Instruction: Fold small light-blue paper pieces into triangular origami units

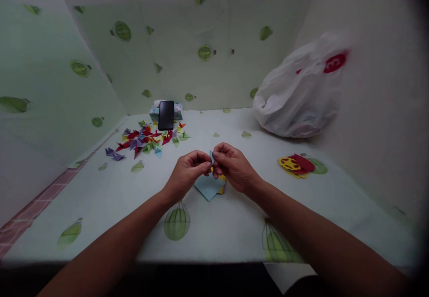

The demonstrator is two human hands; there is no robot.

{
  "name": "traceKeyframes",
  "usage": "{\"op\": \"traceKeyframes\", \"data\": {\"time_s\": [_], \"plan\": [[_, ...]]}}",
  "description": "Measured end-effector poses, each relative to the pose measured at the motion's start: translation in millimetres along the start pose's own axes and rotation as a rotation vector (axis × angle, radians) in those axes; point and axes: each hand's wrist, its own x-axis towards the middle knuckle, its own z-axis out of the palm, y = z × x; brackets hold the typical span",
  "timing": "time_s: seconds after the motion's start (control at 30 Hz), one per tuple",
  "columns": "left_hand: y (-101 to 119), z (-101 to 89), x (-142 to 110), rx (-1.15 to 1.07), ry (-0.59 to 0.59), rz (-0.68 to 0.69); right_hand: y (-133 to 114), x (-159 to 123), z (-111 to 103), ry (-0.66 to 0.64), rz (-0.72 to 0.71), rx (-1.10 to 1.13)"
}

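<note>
Between my two hands is a small folded piece of light blue paper (pixel 212 156), held upright and mostly hidden by the fingers. My left hand (pixel 191 169) pinches it from the left with thumb and forefinger. From the right, my right hand (pixel 233 163) grips it the same way, its fingers curled. Just below the hands lies a flat light blue paper sheet (pixel 208 187), one corner pointing towards me. Yellow paper (pixel 221 184) peeks out from under its right side.
Several folded paper cranes (pixel 144 140) in many colours lie heaped at the back left. A black phone (pixel 166 115) leans on a tissue pack (pixel 178 110). Red and yellow cut-outs (pixel 296 165) lie to the right, before a white plastic bag (pixel 298 91). Walls enclose the table.
</note>
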Motion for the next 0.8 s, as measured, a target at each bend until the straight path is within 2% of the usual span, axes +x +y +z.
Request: {"op": "traceKeyframes", "data": {"time_s": [0.27,0.53,0.8], "plan": [[-0.5,2.4,-1.9,0.095,0.071,0.103,2.4,1.7,-1.8,-0.013,-0.050,0.039],[0.1,0.6,-2.7,0.234,0.242,0.249,1.8,0.7,-1.6,-0.050,-0.071,0.009],[-0.4,-4.2,-1.0,0.367,0.238,0.362,4.6,1.4,-1.7,-0.028,-0.106,-0.038]]}}
